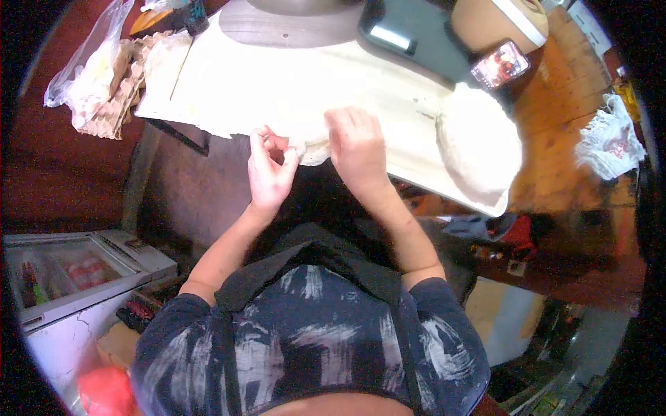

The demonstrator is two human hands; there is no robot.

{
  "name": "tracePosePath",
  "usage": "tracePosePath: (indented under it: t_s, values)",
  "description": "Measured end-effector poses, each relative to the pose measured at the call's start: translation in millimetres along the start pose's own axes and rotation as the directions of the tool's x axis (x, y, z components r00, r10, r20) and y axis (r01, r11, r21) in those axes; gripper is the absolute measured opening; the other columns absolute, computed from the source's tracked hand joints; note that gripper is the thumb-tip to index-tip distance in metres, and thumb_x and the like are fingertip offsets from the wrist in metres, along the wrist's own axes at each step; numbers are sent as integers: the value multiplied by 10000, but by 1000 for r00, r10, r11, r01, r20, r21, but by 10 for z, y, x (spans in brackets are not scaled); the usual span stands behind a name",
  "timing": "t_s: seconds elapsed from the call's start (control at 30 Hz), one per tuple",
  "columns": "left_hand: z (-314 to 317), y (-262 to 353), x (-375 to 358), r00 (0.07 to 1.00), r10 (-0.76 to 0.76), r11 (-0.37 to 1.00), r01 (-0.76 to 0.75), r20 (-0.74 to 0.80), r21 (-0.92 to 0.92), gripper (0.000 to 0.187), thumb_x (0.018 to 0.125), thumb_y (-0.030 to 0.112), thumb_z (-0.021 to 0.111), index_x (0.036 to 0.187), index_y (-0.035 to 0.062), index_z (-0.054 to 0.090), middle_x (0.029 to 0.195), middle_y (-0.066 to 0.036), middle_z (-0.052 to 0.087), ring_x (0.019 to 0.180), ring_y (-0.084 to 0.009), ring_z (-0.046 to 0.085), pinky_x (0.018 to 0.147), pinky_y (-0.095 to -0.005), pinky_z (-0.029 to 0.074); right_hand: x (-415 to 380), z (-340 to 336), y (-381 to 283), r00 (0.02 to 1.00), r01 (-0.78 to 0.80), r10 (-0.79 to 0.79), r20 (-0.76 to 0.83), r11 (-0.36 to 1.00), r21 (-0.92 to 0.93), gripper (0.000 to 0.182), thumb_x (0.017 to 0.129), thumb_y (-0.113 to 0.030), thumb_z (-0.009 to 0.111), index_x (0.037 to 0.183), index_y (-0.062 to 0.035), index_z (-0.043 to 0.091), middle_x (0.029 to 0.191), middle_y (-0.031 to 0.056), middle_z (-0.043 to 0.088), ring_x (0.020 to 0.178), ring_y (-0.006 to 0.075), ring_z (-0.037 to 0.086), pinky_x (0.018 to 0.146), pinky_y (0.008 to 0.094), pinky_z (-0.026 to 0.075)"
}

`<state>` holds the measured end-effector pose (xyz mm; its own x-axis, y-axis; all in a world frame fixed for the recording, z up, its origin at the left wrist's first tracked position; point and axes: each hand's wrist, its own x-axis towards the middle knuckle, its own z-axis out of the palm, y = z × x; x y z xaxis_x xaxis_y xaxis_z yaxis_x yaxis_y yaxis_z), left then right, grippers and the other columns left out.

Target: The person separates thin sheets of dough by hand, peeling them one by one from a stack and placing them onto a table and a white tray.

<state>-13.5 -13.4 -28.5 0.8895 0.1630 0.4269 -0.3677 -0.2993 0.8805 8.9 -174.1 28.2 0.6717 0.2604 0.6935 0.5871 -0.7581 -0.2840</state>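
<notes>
My left hand (272, 166) is at the near edge of the bright white work surface (277, 83), its fingers curled, with thumb and fingertips close together near a small pale piece. Just right of it, my right hand (357, 142) bends its fingers down over the same edge; its fingertips are blurred. Between the two hands lies a thin, pale, dough-like piece (316, 150), overexposed and hard to make out. A large rounded white mass (480, 142) rests at the right end of the surface.
A phone (501, 64) leans by a tan container (496, 24) and a dark flat case (416, 35). Egg cartons (114, 100) and a plastic bag (87, 66) are at left. A white cloth (610, 142) lies far right; a glass-topped freezer (76, 267) stands lower left.
</notes>
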Motion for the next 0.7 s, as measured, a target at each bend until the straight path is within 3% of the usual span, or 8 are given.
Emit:
tracePosePath:
  t_s: [0.1, 0.27, 0.47, 0.53, 0.57, 0.63, 0.67, 0.7]
  values:
    - [-13, -50, 4, 1000, 0, 1000, 1, 19, -17, 402, 819, 20, 644, 1143, -5, 406, 783, -45, 558, 663, -99, 516, 616, -247, 454, 26, -41, -1, 997, -51, 52, -52, 998, 23, 217, 721, 22, 626, 921, -53, 592, 824, 115, 578, 821, 307, 578, 743, 407, 436]
    - [4, 114, 42, 999, -48, 993, 46, -11, -105, 408, 824, 18, 625, 1159, -9, 393, 840, -71, 556, 672, -101, 513, 613, -272, 464, -35, -58, -62, 997, -48, 47, 65, 999, 12, 227, 731, 14, 634, 941, -59, 590, 844, 111, 590, 838, 307, 584, 750, 403, 430]
    - [1, 15, 144, 998, 20, 995, -25, -56, -101, 489, 825, 22, 605, 1246, -42, 364, 982, -169, 622, 854, -236, 645, 734, -341, 520, -66, 95, -146, 996, -1, 1, 88, 1000, -5, 238, 741, -40, 649, 966, -86, 587, 831, 94, 587, 824, 284, 586, 741, 395, 426]
    - [-28, 94, 141, 1000, -21, 1000, 22, 11, -8, 494, 828, 27, 595, 1262, -44, 371, 1023, -219, 632, 944, -288, 659, 801, -351, 520, -5, 173, -166, 996, 22, -20, 87, 1000, -22, 165, 749, -91, 625, 906, -82, 576, 813, 86, 588, 814, 267, 593, 737, 399, 426]
    - [-32, 78, 142, 1000, -19, 1000, 20, 12, -6, 494, 828, 27, 595, 1262, -44, 371, 1023, -219, 632, 944, -288, 659, 801, -351, 520, 25, 204, -160, 995, 44, -40, 91, 998, -38, 115, 757, -142, 600, 846, -79, 564, 795, 78, 589, 803, 249, 601, 734, 403, 425]
    - [-62, 52, 158, 999, 20, 996, -23, 37, 90, 499, 830, -61, 547, 1283, -28, 341, 950, -101, 600, 878, -169, 592, 809, -280, 486, 72, 243, -130, 995, 71, -67, 69, 996, -53, 112, 765, -155, 592, 842, -78, 564, 797, 79, 593, 802, 249, 603, 734, 403, 426]
    - [-97, 57, 163, 999, 22, 995, -25, 34, 92, 499, 830, -61, 547, 1283, -28, 341, 950, -101, 600, 878, -169, 592, 809, -280, 486, 97, 256, -111, 994, 98, -95, 51, 993, -70, 113, 773, -168, 584, 838, -78, 564, 800, 80, 596, 801, 248, 605, 734, 403, 426]
    - [-142, 117, 183, 998, -23, 992, 17, 51, 124, 474, 836, -55, 553, 1268, -24, 360, 881, -69, 568, 810, -141, 558, 744, -263, 468, 126, 260, -80, 994, 101, -98, 50, 993, -68, 113, 773, -168, 584, 838, -78, 564, 800, 80, 596, 801, 248, 605, 734, 403, 426]
